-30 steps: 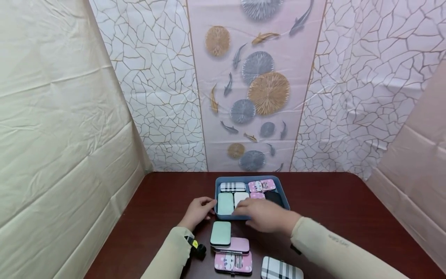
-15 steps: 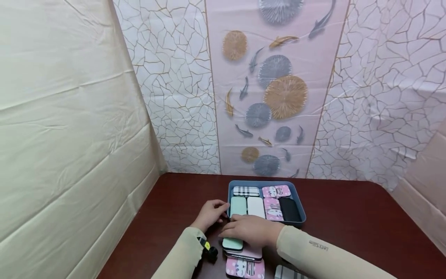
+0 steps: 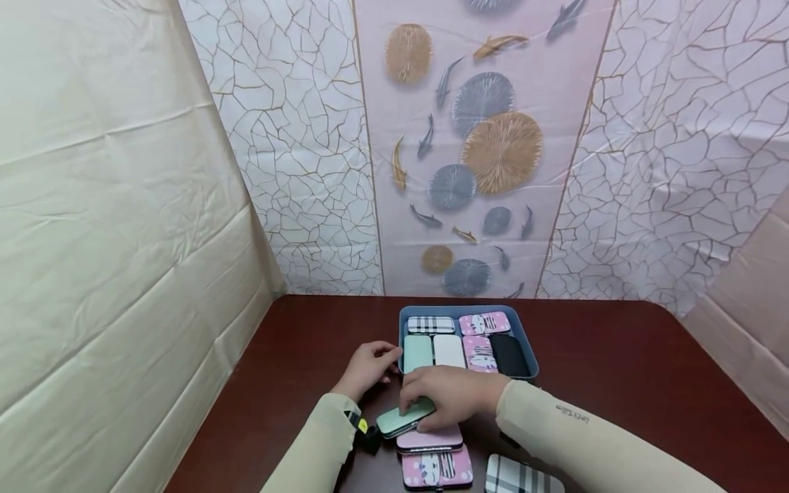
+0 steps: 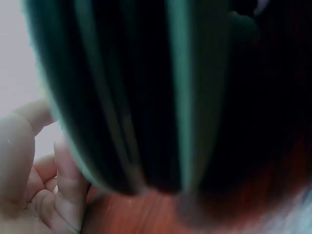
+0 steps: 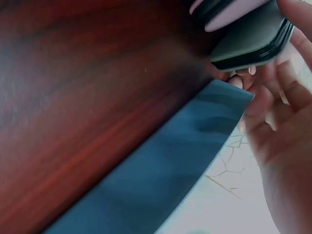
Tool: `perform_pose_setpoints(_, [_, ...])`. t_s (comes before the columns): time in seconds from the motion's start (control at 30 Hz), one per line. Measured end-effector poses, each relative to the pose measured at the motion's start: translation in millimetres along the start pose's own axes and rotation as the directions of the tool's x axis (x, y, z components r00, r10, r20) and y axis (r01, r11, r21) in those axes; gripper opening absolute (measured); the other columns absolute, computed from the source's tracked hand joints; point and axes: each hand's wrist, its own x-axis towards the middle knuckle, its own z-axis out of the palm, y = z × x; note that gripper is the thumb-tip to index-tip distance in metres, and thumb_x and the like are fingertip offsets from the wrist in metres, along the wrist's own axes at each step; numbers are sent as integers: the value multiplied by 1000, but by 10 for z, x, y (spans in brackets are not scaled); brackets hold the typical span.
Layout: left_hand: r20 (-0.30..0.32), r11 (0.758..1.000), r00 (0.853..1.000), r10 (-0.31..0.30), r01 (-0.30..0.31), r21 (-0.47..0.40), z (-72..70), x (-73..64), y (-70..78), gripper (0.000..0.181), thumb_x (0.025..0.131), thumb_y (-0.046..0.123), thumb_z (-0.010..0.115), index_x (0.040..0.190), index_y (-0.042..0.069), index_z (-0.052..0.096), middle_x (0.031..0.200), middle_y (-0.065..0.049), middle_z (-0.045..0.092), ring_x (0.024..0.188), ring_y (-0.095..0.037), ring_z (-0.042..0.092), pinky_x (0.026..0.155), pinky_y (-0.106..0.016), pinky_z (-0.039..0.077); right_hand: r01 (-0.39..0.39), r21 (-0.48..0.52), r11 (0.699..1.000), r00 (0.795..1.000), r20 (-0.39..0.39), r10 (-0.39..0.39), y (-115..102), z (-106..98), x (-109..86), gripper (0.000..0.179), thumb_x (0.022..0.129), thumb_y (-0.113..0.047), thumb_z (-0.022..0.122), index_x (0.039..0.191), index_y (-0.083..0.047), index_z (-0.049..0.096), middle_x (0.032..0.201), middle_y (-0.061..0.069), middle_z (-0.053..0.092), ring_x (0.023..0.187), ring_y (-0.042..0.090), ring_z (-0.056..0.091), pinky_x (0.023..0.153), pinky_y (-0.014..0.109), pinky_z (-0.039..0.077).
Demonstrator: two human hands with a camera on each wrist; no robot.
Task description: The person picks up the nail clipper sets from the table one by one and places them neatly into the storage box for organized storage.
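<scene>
One smooth, rd.-cornered mint-green case [image 3: 394, 420] is sitting tilted, pinched by R hand [image 3: 451, 394]; L hand [image 3: 368, 370], fingers bent, is touching blue rect. tray [image 3: 444, 311], grip unclear.

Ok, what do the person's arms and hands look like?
The left hand and right hand are bare. The sleeves are cream; small dark lettering marks the right sleeve. A black device with a yellow mark shows at the left cuff.
</scene>
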Motion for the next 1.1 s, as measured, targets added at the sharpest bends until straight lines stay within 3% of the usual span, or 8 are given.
perform_pose_setpoints(0.13, [3, 1000, 1000, -1, 1, 2, -1, 4, 18, 35, 108, 38, 74, 124, 7, 79, 91, -7, 77, 78, -19, 73, 64, -31, 62, -45, 71, 997, 998, 54, 41, -22, -10, -6, 28, 106, -24, 76, 132, -31, 71, 135, -15, 64, 124, 5, 60, 108, 31, 52])
perform_pose_setpoints(0.3, [28, 1000, 1000, -13, 13, 5, 44, -10, -15, 36, 106, 39, 76, 124, 8, 79, 91, -5, 77, 78, -19, 73, 64, -32, 62, -45, 123, 991, 993, 113, 31, -106, 15, -36, 38, 102, -10, 70, 137, -24, 65, 135, -10, 64, 124, 3, 58, 108, 29, 50])
perform_pose_setpoints(0.43, [33, 1000, 999, -10, 10, -4, 41, 3, -2, 37, 105, 41, 77, 124, 9, 80, 91, -6, 77, 79, -19, 73, 65, -32, 62, -97, 148, 984, 989, 121, 80, -143, -8, -40, 38, 102, -9, 71, 135, -26, 65, 136, -11, 63, 124, 2, 57, 108, 29, 50])
perform_pose_setpoints(0.63, [-9, 1000, 1000, -11, 11, -9, -16, -13, -6, 36, 107, 40, 76, 124, 8, 79, 91, -7, 76, 78, -20, 72, 64, -31, 62, -109, 137, 985, 994, 7, 109, -135, -7, -95, 38, 98, -17, 81, 129, -34, 66, 135, -14, 60, 122, 5, 55, 102, 31, 52])
perform_pose_setpoints(0.8, [8, 999, 999, -31, 31, -12, 39, -39, -56, 37, 108, 40, 74, 125, 8, 80, 94, -6, 77, 79, -19, 73, 65, -31, 62, -79, 135, 988, 986, -133, 97, -58, -62, -287, 37, 95, -16, 84, 124, -32, 67, 140, -8, 61, 124, 11, 54, 100, 34, 53])
perform_pose_setpoints(0.9, [6, 1000, 1000, -22, 22, -11, 55, -13, -33, 39, 108, 39, 73, 127, 7, 79, 98, -5, 77, 77, -18, 73, 65, -31, 62, -115, 113, 987, 962, -235, 139, 40, -242, -334, 37, 94, -16, 85, 123, -31, 68, 138, -6, 63, 121, 15, 55, 95, 38, 53])
perform_pose_setpoints(1.0, [-7, 1000, 1000, -16, 16, -5, 22, 22, 9, 38, 109, 38, 72, 129, 6, 78, 100, -6, 77, 78, -19, 73, 64, -31, 62, -205, 93, 974, 914, -338, 225, 152, -468, -294, 38, 92, -16, 87, 123, -30, 69, 136, -6, 65, 123, 22, 57, 94, 45, 53])
perform_pose_setpoints(1.1, [-6, 1000, 1000, -27, 27, 2, -15, 23, 29, 39, 109, 39, 72, 131, 7, 77, 97, -8, 78, 84, -19, 75, 66, -31, 63, -306, 104, 947, 869, -375, 322, 298, -623, -220, 37, 93, -16, 86, 125, -27, 70, 140, -1, 65, 132, 29, 56, 99, 53, 53])
